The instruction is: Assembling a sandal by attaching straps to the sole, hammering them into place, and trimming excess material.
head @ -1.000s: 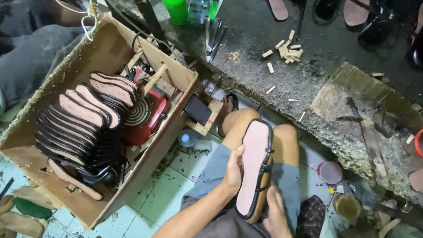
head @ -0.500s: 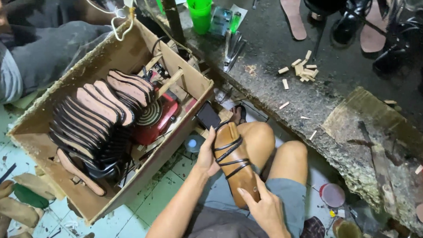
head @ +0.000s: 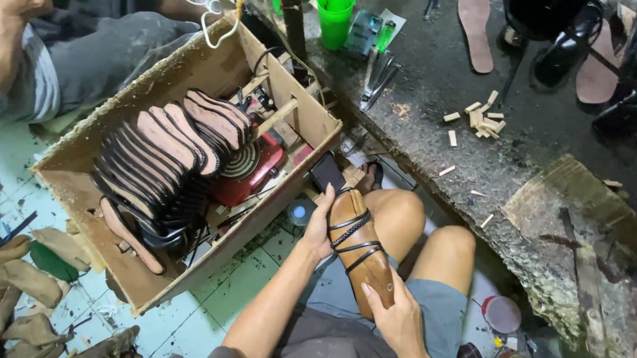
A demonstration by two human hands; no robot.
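Note:
I hold a brown sandal [head: 360, 252] with thin black braided straps over my lap, upper side up. My left hand [head: 319, 226] grips its toe end from the left. My right hand [head: 397, 317] holds its heel end from below. To the left stands a cardboard box [head: 188, 70] with a row of several dark sandals with pinkish soles [head: 166, 156] stacked on edge inside, beside a red object [head: 258, 170]. A black phone [head: 327, 171] leans at the box's near corner, just above the sandal's toe.
A rough dark workbench [head: 472, 145] runs diagonally on the right, bearing small wood chips [head: 480, 118], a green cup [head: 336, 12], metal tools [head: 378, 74], a loose sole [head: 475, 25] and black shoes [head: 597, 63]. Another person's leg [head: 109, 49] is upper left. Beige shoe pieces [head: 18, 281] lie on the tiled floor.
The sandal has been flipped from sole side up to strap side up. My left hand shifted to its toe end and my right hand stays at its heel.

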